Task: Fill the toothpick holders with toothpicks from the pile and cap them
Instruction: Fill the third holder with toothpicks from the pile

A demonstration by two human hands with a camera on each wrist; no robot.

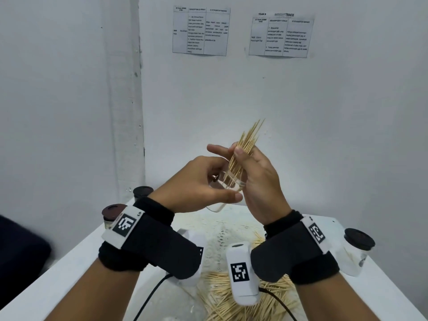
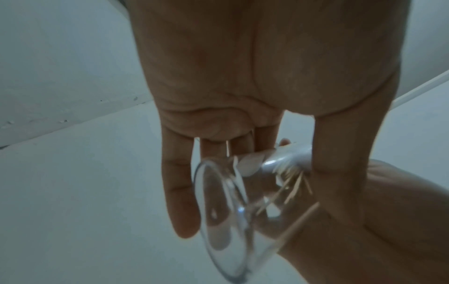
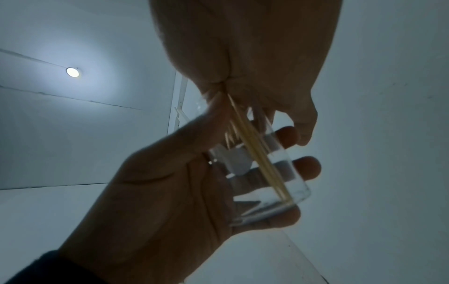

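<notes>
My left hand (image 1: pixel 203 181) grips a clear toothpick holder (image 1: pixel 225 191), tilted, raised above the table. My right hand (image 1: pixel 252 167) pinches a bundle of toothpicks (image 1: pixel 245 144) whose lower ends sit inside the holder's mouth. In the right wrist view a few toothpicks (image 3: pixel 262 159) reach the bottom of the holder (image 3: pixel 267 176), which rests in the left hand (image 3: pixel 170 192). The left wrist view shows the holder's round base (image 2: pixel 223 211) between the fingers (image 2: pixel 179 192). The loose toothpick pile (image 1: pixel 222 295) lies on the table below my wrists.
Capped holders with dark lids stand at the table's left edge (image 1: pixel 113 215) and back left (image 1: pixel 143 192), and another at the right (image 1: pixel 357 244). The white table (image 1: pixel 76 258) ends at a white wall (image 1: pixel 301 112) with two printed sheets (image 1: pixel 200 31).
</notes>
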